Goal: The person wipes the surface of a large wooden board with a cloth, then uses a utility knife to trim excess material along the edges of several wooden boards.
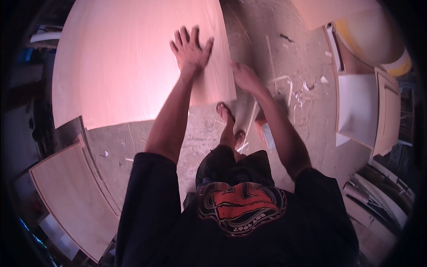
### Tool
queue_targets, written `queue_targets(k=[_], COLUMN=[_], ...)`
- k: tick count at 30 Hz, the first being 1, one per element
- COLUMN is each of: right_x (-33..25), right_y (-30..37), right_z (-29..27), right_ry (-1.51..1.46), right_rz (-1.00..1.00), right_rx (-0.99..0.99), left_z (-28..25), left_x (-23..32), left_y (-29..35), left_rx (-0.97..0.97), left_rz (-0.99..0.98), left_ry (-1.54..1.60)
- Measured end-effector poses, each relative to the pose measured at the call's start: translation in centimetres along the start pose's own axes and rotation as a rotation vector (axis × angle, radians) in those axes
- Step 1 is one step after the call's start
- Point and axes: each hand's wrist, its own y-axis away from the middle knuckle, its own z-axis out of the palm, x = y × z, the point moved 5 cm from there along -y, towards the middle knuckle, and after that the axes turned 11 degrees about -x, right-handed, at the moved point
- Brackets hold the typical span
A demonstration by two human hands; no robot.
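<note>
Wood-grain panel [120, 62]: ahead, over concrete floor [311, 122].
Left hand [191, 52]: spread flat near the panel's right edge.
Right hand [244, 76]: by that edge, blurred; I can't tell its grip.
Steadying: I'd press the left palm evenly.

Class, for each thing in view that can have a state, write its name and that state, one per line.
Left hand: fingers spread, palm down on the large panel
Right hand: at the panel's right edge, blurred; grip unclear
Large wooden panel: pale face up
Floor: littered with scraps
White-lined box: open, interior showing
</note>
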Motion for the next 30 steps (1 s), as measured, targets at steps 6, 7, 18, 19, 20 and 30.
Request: queue_targets(k=[6, 7, 18, 19, 20, 30], right_x=[-0.1, 1.4, 12.4, 11.1, 10.4, 3.7], right_y=[6.5, 8.4, 14.0, 13.9, 13.8, 11.4], right_z=[4.7, 6.0, 11.6, 11.5, 11.7, 10.2], right_ry=[0.171, 0.167, -1.438, -1.401, -1.405, -0.601], right_rz=[0.014, -0.038, 0.429, 0.442, 0.443, -0.312], right_rx=[-0.243, -0.289, 0.012, -0.089, -0.092, 0.069], left_z=[-1.0, -0.9, -2.5, -2.6, -2.6, -3.2], left_x=[-1.7, -1.8, 0.3, 0.1, 0.0, 0.0], left_y=[-0.2, 0.1, -0.2, -0.2, -0.3, -0.5], left_rx=[0.058, -0.006, -0.172, -0.14, -0.142, -0.131], left_rz=[-0.01, -0.018, -0.076, -0.071, -0.071, -0.091], left_ry=[-0.089, -0.09, -0.046, -0.047, -0.052, -0.094])
